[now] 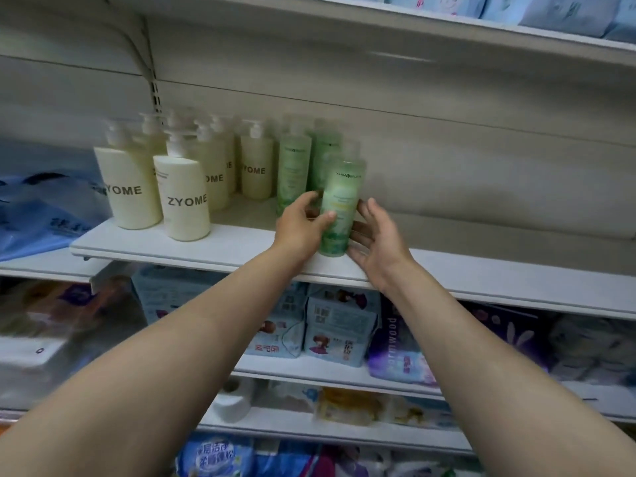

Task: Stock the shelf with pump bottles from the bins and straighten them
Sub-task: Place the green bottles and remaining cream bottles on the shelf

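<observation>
A green pump bottle (342, 197) stands upright near the front of the white shelf (223, 244). My left hand (299, 228) grips its left side, with the thumb across the front. My right hand (377, 239) is at the bottle's right side with nearly straight fingers, their tips touching it. Two more green bottles (292, 166) stand just behind and to the left. Further left, several cream ZYOME pump bottles (186, 201) stand in loose rows. No bin is in view.
A blue plastic bag (41, 208) lies at the shelf's left end. Boxed packs (337, 325) and a purple pack (395, 342) fill the shelf below. Blue packs (550, 12) sit on the shelf overhead.
</observation>
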{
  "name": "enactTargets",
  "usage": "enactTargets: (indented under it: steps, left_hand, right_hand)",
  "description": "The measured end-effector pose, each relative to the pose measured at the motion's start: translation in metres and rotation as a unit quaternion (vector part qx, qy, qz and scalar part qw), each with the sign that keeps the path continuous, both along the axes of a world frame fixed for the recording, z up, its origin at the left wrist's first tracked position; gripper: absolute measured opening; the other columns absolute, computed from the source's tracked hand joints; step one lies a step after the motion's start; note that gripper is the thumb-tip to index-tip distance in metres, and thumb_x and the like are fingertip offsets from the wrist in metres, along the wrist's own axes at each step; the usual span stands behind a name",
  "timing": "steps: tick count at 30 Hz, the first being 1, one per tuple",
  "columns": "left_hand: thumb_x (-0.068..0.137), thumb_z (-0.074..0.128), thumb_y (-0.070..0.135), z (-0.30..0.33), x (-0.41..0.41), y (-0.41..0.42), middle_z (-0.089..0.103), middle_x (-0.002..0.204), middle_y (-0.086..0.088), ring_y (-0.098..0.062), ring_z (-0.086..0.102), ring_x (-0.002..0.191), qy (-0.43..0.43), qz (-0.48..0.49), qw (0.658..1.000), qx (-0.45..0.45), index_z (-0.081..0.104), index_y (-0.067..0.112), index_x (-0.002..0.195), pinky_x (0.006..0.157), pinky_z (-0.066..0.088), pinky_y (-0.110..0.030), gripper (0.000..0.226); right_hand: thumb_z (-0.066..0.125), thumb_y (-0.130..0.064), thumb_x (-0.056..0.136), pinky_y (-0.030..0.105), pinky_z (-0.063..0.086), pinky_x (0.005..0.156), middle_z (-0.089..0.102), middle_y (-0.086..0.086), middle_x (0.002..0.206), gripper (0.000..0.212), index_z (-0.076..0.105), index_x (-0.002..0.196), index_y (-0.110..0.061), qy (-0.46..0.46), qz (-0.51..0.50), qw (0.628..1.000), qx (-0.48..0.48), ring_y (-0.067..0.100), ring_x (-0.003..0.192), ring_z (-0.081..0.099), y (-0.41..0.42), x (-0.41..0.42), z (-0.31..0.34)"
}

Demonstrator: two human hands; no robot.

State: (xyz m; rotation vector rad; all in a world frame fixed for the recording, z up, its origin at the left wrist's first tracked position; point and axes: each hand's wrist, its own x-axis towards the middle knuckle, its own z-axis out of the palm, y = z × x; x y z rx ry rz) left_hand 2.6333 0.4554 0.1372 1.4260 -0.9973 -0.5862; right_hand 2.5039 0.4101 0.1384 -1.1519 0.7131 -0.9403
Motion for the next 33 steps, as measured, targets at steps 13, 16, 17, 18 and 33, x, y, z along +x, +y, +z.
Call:
enactTargets:
  steps: [13, 16, 17, 18, 33]
  left_hand:
    - [0.093, 0.067, 0.037, -0.014, 0.012, -0.040, 0.070, 0.113, -0.001, -0.021, 0.063, 0.106, -0.038, 0.091, 0.995, 0.015, 0.058, 0.027, 0.130, 0.094, 0.053, -0.037, 0.039]
    - [0.095, 0.065, 0.034, -0.019, 0.015, -0.047, 0.068, 0.105, 0.001, -0.023, 0.064, 0.104, -0.020, 0.093, 0.995, 0.008, 0.060, 0.025, 0.124, 0.090, 0.052, -0.032, 0.030]
    - [0.095, 0.064, 0.033, -0.020, 0.016, -0.049, 0.068, 0.106, 0.000, -0.024, 0.064, 0.104, -0.019, 0.089, 0.996, 0.007, 0.061, 0.024, 0.123, 0.089, 0.051, -0.031, 0.029]
    - [0.096, 0.064, 0.032, -0.021, 0.016, -0.051, 0.069, 0.109, -0.002, -0.025, 0.064, 0.106, -0.017, 0.086, 0.996, 0.005, 0.061, 0.024, 0.124, 0.091, 0.051, -0.031, 0.030]
    - [0.094, 0.060, 0.052, -0.032, 0.024, -0.073, 0.065, 0.133, -0.002, -0.026, 0.056, 0.125, -0.007, 0.082, 0.996, 0.032, 0.051, 0.034, 0.144, 0.106, 0.045, -0.036, 0.053]
  right_hand:
    - [0.039, -0.044, 0.104, 0.036, 0.053, 0.096, 0.075, 0.002, 0.110, 0.040, 0.069, 0.109, -0.018, -0.014, -0.068, 0.997, 0.025, 0.017, 0.108, 0.067, -0.043, 0.039, -0.012]
    - [0.039, -0.046, 0.104, 0.027, 0.057, 0.073, 0.078, -0.007, 0.091, 0.040, 0.071, 0.103, -0.023, 0.002, -0.079, 0.997, 0.020, 0.010, 0.087, 0.073, -0.051, 0.044, -0.014]
    - [0.039, -0.047, 0.103, 0.026, 0.057, 0.070, 0.078, -0.006, 0.090, 0.041, 0.071, 0.104, -0.022, 0.006, -0.085, 0.996, 0.022, 0.009, 0.084, 0.074, -0.052, 0.045, -0.013]
    - [0.040, -0.048, 0.103, 0.027, 0.058, 0.070, 0.078, -0.002, 0.094, 0.042, 0.071, 0.107, -0.021, 0.010, -0.090, 0.996, 0.025, 0.012, 0.087, 0.074, -0.054, 0.047, -0.013]
    - [0.040, -0.050, 0.103, 0.033, 0.046, 0.082, 0.063, -0.006, 0.104, 0.029, 0.053, 0.114, -0.026, 0.027, -0.094, 0.993, 0.066, 0.016, 0.114, 0.055, -0.073, 0.057, -0.012]
